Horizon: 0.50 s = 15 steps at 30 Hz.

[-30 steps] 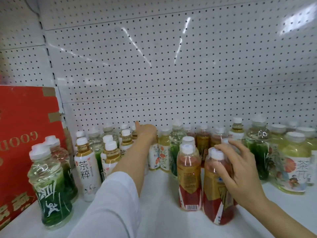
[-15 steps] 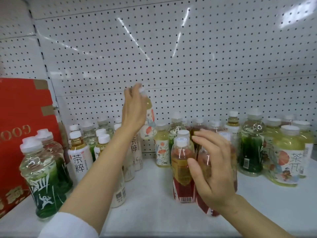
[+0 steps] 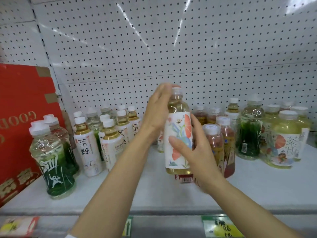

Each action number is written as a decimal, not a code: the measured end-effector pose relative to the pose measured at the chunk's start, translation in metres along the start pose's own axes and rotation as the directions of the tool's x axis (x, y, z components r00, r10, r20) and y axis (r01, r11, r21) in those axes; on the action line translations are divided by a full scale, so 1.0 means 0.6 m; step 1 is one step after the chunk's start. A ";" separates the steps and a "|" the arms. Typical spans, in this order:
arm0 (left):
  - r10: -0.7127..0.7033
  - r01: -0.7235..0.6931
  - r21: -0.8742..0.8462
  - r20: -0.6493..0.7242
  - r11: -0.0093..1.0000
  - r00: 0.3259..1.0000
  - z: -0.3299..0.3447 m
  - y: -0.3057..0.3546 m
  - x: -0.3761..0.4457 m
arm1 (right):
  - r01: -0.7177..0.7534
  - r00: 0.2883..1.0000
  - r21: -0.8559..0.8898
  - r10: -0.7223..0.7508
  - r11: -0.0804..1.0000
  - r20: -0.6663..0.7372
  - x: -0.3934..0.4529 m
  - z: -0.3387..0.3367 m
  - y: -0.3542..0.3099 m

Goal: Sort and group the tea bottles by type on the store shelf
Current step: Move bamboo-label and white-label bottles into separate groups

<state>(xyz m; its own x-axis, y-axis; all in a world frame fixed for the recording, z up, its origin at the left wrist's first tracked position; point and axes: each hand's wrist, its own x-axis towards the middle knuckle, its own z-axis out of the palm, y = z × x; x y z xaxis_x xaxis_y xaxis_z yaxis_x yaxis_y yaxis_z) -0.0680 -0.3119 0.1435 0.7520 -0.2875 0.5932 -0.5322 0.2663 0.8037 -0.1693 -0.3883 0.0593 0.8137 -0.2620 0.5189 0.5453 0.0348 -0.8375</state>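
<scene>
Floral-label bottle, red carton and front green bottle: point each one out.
Floral-label bottle (image 3: pixel 177 140), head view, on the middle of its label.
Red carton (image 3: pixel 22 107), head view, on its red front face.
Front green bottle (image 3: pixel 51 162), head view, on its body above the white figure.

A big red cardboard box (image 3: pixel 22 117) stands at the left. A white wall full of little holes (image 3: pixel 171 48) is behind. Price tags (image 3: pixel 221 227) hang below.
</scene>
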 end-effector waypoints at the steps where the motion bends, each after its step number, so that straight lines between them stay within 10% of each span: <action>1: -0.021 0.023 0.025 -0.051 0.999 0.998 -0.008 -0.019 0.012 | -0.043 0.999 0.045 0.044 0.998 -0.022 -0.009 -0.006 0.007; 7: -0.318 0.353 0.489 -0.156 0.798 0.935 -0.068 -0.231 0.100 | -0.110 0.987 0.131 0.124 0.985 -0.099 -0.075 -0.044 0.024; 10: -0.382 0.375 0.516 -0.097 0.770 0.919 -0.098 -0.405 0.162 | -0.129 0.980 0.135 0.148 0.982 -0.137 -0.108 -0.067 0.021; 15: -0.411 0.391 0.353 -0.022 0.850 0.911 -0.068 -0.349 0.104 | -0.153 0.963 0.096 0.171 0.983 -0.209 -0.154 -0.109 0.013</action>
<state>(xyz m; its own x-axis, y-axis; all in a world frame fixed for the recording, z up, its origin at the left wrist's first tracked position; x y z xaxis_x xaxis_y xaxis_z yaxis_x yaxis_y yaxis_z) 0.1063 -0.3483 0.0102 0.9124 -0.3516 0.2095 -0.2954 -0.2114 0.9317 -0.2535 -0.4268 -0.0062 0.8346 -0.4475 0.3212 0.4310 0.1673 -0.8867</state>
